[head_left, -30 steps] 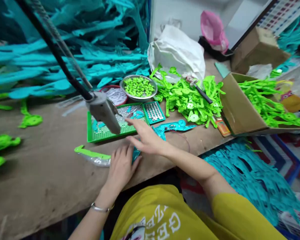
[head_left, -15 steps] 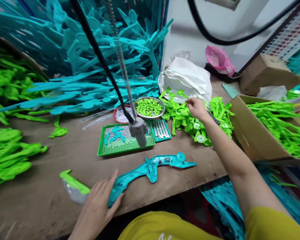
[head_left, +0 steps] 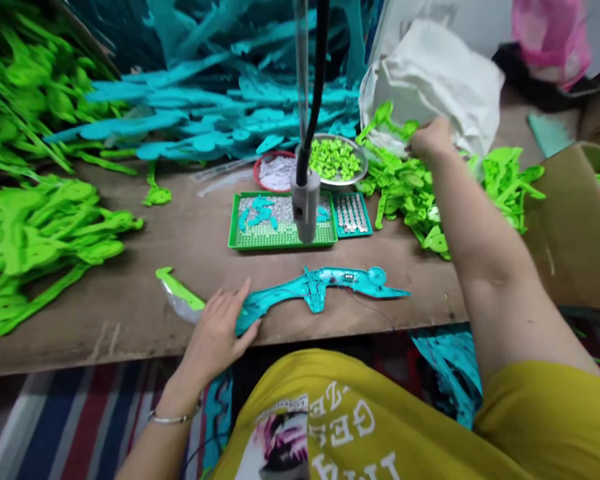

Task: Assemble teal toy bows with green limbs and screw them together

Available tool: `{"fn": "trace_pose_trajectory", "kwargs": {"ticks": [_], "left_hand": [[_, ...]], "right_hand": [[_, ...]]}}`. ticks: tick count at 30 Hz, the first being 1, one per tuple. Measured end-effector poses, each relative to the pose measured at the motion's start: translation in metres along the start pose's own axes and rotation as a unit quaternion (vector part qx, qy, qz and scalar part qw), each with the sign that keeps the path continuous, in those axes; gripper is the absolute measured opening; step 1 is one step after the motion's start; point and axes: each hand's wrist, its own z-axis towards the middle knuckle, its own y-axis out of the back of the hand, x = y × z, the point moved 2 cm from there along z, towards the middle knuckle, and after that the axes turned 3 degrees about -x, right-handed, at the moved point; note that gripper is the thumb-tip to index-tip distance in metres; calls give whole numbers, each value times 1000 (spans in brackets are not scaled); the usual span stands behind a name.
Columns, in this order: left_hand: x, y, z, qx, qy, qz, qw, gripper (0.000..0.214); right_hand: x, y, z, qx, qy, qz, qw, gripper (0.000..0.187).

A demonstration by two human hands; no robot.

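Observation:
My left hand (head_left: 222, 321) grips the left end of a long teal plastic toy shell (head_left: 314, 291), fingers over the top and thumb along the lower edge. The shell lies open side up, with thin wires and a small dark part inside. Beside that hand lies a bright green plastic part (head_left: 183, 288) with a clear piece along it. My right hand (head_left: 430, 139) is stretched out to a heap of green plastic parts (head_left: 405, 183) at the mouth of a white sack (head_left: 437, 73). Its fingers are curled and slightly blurred; what they hold is hidden.
A screwdriver (head_left: 305, 207) hangs over a green tray (head_left: 283, 244) of screws and teal pieces. Behind are a small teal tray (head_left: 353, 215), a metal bowl (head_left: 364, 168) and a red dish (head_left: 257, 175). Green parts (head_left: 45, 247) pile at left; a cardboard box (head_left: 560, 220) stands right.
The view has tilted down and shifted, showing more of the shirt. My right hand has moved from over the green heap closer to the sack. My left hand stays on the shell.

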Motion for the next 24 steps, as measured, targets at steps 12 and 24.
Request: {"fn": "trace_pose_trajectory", "kwargs": {"ticks": [12,24], "left_hand": [[33,19,-16,27,53,-1,998,76],[-47,-11,41,67,-35,-75,994,96]], "right_hand": [[-129,32,-213,62,-142,501,851,41],[-130,-73,-208,110,-167,535,821,53]]}}
